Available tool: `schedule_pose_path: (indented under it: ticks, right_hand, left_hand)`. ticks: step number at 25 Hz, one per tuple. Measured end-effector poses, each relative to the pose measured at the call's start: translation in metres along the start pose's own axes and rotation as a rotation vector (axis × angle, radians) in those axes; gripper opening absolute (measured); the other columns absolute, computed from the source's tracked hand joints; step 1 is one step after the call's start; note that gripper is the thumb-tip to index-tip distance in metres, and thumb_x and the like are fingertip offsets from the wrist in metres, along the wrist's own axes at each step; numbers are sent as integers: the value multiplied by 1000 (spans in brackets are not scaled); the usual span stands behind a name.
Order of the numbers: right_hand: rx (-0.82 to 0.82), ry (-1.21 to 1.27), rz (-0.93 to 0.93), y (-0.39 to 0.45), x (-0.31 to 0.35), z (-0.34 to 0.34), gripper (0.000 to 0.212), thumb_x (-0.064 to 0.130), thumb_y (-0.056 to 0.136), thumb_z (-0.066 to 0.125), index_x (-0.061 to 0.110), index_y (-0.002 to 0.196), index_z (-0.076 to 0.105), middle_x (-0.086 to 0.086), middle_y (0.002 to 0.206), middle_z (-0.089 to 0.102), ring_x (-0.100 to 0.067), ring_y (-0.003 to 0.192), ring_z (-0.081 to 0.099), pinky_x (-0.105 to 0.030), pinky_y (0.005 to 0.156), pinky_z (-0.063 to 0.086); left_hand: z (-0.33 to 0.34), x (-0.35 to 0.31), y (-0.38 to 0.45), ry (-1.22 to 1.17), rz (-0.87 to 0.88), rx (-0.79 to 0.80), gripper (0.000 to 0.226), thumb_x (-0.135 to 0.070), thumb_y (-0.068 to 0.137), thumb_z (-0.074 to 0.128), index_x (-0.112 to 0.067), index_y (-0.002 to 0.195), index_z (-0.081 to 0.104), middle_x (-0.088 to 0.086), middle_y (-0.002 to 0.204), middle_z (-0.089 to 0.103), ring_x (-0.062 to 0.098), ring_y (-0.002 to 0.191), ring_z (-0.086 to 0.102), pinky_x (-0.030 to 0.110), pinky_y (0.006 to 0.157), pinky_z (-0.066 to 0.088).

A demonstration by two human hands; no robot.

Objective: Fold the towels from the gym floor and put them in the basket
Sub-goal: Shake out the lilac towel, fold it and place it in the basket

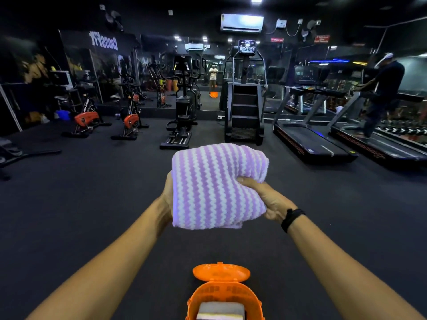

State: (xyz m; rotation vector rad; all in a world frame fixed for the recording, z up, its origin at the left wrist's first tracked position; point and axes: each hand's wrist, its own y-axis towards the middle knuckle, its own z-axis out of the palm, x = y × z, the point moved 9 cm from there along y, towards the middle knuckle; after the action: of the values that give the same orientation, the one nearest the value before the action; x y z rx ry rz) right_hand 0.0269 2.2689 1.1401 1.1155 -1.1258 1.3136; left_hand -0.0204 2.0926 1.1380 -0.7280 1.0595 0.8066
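A folded lilac-and-white striped towel point(217, 185) is held out in front of the person, well above the dark gym floor point(92, 204), with both arms stretched forward. The right hand point(265, 199) is clamped on the towel's right edge, thumb on top and pressing a dent into the pile, fingers tucked underneath; a black wristband point(292, 219) sits just behind it. The left hand point(167, 195) grasps the opposite edge, mostly hidden behind the cloth, so only its outer side shows. Directly below and nearer the body stands the orange basket point(221, 294), its hinged lid point(221, 272) thrown back on the far side, and a folded grey-white towel point(220, 310) already lies inside. The fold looks finished, so the step in hand appears to be the drop into the basket. To do it well, both grips should stay firm on the side edges so the layers do not slide apart, and the bundle should come back toward the body and down flat, clear of the raised lid. The towel looks wider than the basket mouth, so it may need a slight squeeze inward or one more fold before it settles squarely on the towel below. Let go only once it rests there.
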Motion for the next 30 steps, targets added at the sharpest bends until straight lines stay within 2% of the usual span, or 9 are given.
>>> schedule_pose_path:
  ticks: [2,4,6,9,12,19,23,26,30]
  right_hand:
    - [-67,-11,-76,-1,6,-12,82,39,58,89,19,129,53,-7,121,67,-21,109,66,-36,83,56]
    - [-117,18,-105,-3,9,-26,59,28,75,78,19,128,53,-4,117,69,-18,105,67,-31,76,57]
    - [-121,-12,-96,-5,6,-34,55,42,75,71,26,125,54,1,115,70,-15,105,68,-29,76,58]
    - [-120,-89,-94,-4,-1,-40,67,73,71,57,38,127,50,7,123,65,-12,111,64,-38,90,55]
    - [-180,-88,-109,-5,-6,-54,56,60,83,57,30,130,51,2,123,66,-17,110,65,-48,97,51]
    - [-129,-47,62,-2,-58,-75,50,45,80,67,25,125,55,0,118,69,-18,107,67,-39,88,55]
    - [-213,-16,168,22,-116,-98,51,25,77,78,23,123,55,-5,118,68,-24,106,67,-48,89,54]
    - [-288,-80,222,44,-163,-115,53,24,80,76,23,127,53,-1,120,66,-18,106,66,-40,84,55]
    - [-386,-228,392,70,-240,-156,56,26,74,81,21,125,56,3,119,65,-14,110,61,-30,81,51]
  left_hand:
    - [-7,-5,15,-27,30,12,58,-43,96,35,-12,60,69,4,65,62,19,55,60,24,57,46]
    - [-6,-13,19,-7,58,6,65,-73,81,42,-19,94,76,7,104,65,28,91,59,35,75,38]
    - [7,-7,23,193,102,57,68,-77,77,47,-29,123,62,-2,124,63,20,110,61,31,82,45]
    - [20,-2,25,313,188,-38,48,-42,89,63,-32,132,45,-7,123,62,6,102,65,18,69,53]
    - [22,11,32,303,169,-77,51,-40,88,63,-32,134,43,-8,124,61,7,105,63,23,74,52]
    - [25,60,56,390,43,-29,46,-46,91,56,-32,132,42,-15,117,59,0,101,61,19,74,50]
    - [-4,109,84,467,-125,25,53,-54,87,60,-26,130,47,-7,120,63,12,106,65,30,80,55]
    - [-54,133,116,646,-171,-72,64,-63,84,57,-24,133,46,-4,119,59,18,109,62,42,91,52]
    - [-114,179,171,782,-265,-86,51,-53,89,57,-20,128,52,-1,107,55,17,102,58,36,86,50]
